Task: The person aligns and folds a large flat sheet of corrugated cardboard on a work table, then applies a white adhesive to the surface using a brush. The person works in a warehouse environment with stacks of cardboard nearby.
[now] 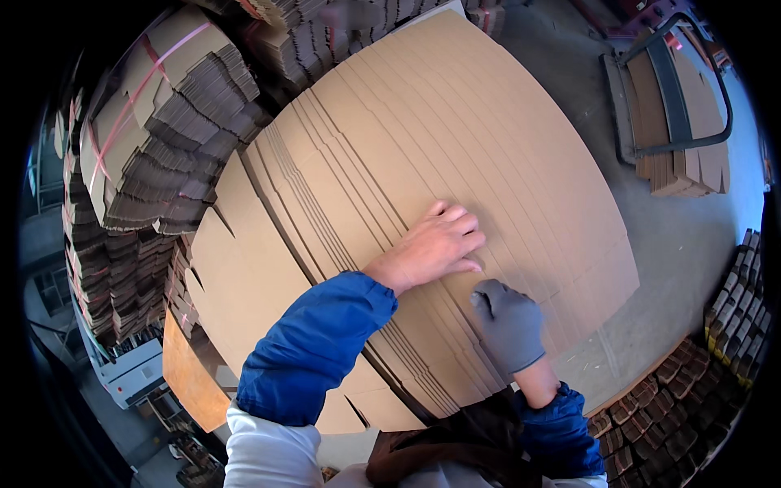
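Cardboard sheets (521, 146) lie fanned out in overlapping layers in front of me, their edges running in long parallel lines. My bare left hand (443, 244), below a blue sleeve cover, rests on the middle of these sheets with its fingers bent and the thumb apart. Close to its right, my right hand (508, 325) wears a grey glove and is closed over the near part of the sheets. Whatever its fingers may hold is hidden. On the left, a slotted cardboard blank (252, 268) lies partly under the fanned layers.
Strapped bundles of cut cardboard (175, 122) are piled at the left, with more stacks (325, 32) behind. A hand cart (671, 89) carrying cardboard stands far right. Dark bundled stacks (667, 407) sit at the lower right. A brown board (191, 370) stands lower left.
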Tool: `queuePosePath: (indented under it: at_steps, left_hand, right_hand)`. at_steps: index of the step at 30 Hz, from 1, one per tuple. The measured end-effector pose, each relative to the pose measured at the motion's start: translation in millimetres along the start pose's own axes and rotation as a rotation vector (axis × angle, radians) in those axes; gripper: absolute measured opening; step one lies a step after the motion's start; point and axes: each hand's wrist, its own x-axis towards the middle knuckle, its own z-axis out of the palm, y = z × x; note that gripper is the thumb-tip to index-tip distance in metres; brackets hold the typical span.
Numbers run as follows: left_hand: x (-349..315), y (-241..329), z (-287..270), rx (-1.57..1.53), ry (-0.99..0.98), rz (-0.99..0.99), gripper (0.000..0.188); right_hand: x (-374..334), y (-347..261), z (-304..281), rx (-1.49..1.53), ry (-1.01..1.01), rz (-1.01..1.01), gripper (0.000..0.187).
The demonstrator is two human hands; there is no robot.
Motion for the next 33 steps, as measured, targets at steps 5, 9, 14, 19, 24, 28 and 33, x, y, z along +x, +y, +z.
queuePosePath:
  at_steps: [5,9,14,19,24,28,33]
  left_hand:
    - [-0.2,-28.6,-29.3,0.088,0.001,-0.015,0.026]
    - [-10.7,-58.5,-60.6,0.13,-0.062,-0.088,0.021]
    - [-12.8,-67.1,-65.1,0.046,-0.134,-0.091,0.018]
    - [-12.7,-75.0,-76.6,-0.071,-0.275,-0.027,0.013]
    - [-11.8,-74.6,-89.2,-0.071,-0.392,-0.02,0.01]
    - [-10.7,-78.7,-94.5,-0.002,-0.434,0.072,0.007]
    - [5.9,-71.8,-101.7,0.085,-0.607,0.068,0.007]
  right_hand:
    - [2.2,-2.8,17.9,0.084,0.035,0.022,0.019]
    - [7.5,-15.7,13.8,0.064,-0.052,0.07,0.02]
    - [15.1,-24.3,10.2,0.121,-0.129,0.081,0.021]
    - [21.6,-19.4,13.0,0.112,-0.173,-0.015,0.019]
    - [24.3,-22.3,15.1,0.067,-0.18,-0.051,0.017]
    - [25.9,-20.9,15.9,0.041,-0.206,-0.046,0.017]
    - [26.1,-16.2,22.9,0.028,-0.182,-0.035,0.017]
